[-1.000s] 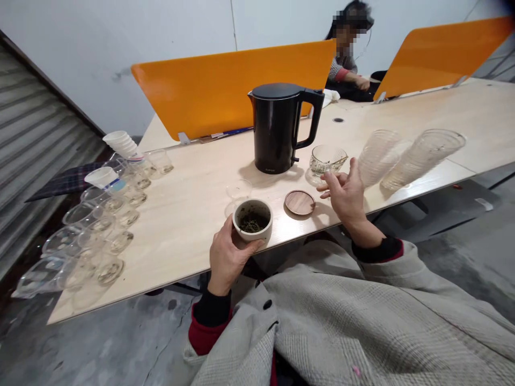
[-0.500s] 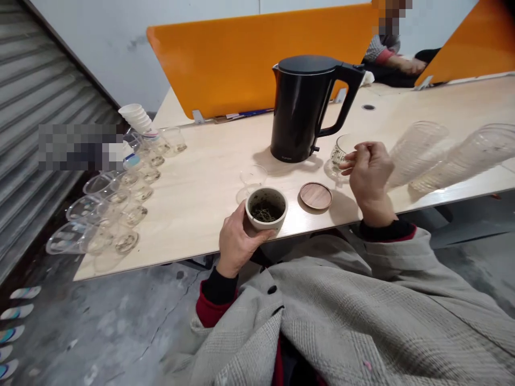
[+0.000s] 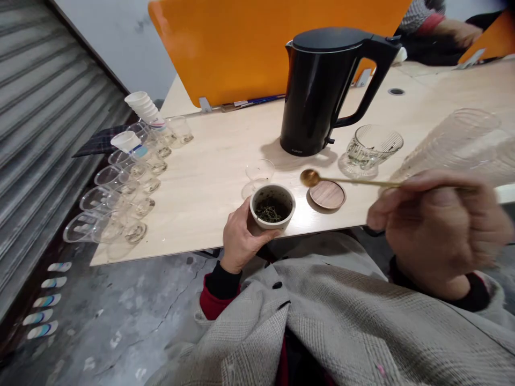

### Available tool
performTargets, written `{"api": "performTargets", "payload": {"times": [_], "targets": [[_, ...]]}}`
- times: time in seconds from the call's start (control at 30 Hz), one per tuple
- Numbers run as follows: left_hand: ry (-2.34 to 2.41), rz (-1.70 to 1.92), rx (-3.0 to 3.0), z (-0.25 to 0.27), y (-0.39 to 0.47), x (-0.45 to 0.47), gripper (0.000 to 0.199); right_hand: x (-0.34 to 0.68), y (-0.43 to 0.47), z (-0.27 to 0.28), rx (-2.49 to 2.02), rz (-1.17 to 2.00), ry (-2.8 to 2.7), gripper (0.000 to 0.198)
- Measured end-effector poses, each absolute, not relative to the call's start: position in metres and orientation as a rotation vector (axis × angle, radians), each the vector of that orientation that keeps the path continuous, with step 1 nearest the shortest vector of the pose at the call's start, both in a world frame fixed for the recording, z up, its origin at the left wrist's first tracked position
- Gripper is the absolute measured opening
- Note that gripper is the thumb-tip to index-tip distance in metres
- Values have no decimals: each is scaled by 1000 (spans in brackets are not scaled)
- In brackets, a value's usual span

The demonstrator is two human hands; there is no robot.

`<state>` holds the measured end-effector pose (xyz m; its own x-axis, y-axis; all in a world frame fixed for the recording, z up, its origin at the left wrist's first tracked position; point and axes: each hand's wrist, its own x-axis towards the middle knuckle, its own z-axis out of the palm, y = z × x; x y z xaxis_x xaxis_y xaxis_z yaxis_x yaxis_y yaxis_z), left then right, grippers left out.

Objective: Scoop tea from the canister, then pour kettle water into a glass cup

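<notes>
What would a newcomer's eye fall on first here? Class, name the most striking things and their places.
Probably the black kettle first, upright on the pale table in front of the orange divider. Next, perhaps, the gold-coloured spoon in the blurred right hand, and the pale cup of dark leaves in the left hand near the table's front edge. Clear cups crowd the table's left end.

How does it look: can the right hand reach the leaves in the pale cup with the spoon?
Probably yes: the cup is open, the left hand grips its side, and nothing visible separates the leaves from the spoon in the right hand.
</notes>
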<state>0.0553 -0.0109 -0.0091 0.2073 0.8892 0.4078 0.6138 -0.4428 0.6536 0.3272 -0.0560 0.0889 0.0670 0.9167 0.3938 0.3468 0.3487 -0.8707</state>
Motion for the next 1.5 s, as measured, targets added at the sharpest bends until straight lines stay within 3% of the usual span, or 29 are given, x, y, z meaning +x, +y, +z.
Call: {"api": "performTargets", "payload": {"times": [0.27,0.8,1.5], "targets": [[1401,1114,2133,-7,-12,57,89,299,-44,72,-912,702,-1572,17],[1321,1245,2291,-15,-18,50,97,293,-50,80,-836,527,-2019,21],[1349,1219,2296,-14,-18,52,101,299,-46,79,-801,636,-2121,16]]}}
